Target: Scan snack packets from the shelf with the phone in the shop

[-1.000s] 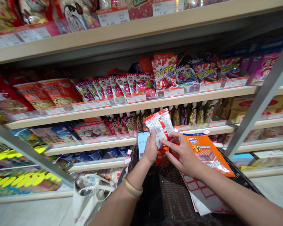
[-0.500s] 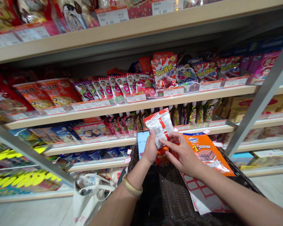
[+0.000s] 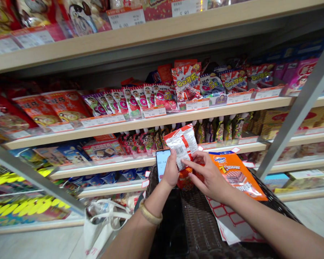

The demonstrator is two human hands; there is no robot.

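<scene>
My left hand (image 3: 170, 172) grips a small red and white candy packet (image 3: 180, 145) by its left side, with the thumb pressed on the front. The packet's printed back with a barcode faces me. From the right, my right hand (image 3: 209, 176) has its fingers at the packet's right edge, and one fingertip lies near the barcode. Behind my left hand a phone (image 3: 162, 163) with a lit timer screen stands partly hidden. Below the packet is a red-orange package (image 3: 185, 180), half covered by my hands. An orange wafer bag (image 3: 239, 176) lies beyond my right hand.
Under my hands is a dark woven basket (image 3: 198, 219), with a black flat device (image 3: 175, 226) and a white-red sheet (image 3: 232, 225) on it. Shelves (image 3: 118, 129) of candy bags rise in front. A white tote bag (image 3: 94, 226) sits on the floor at left.
The whole view has shifted very slightly left. Both hands keep their places on the packet.
</scene>
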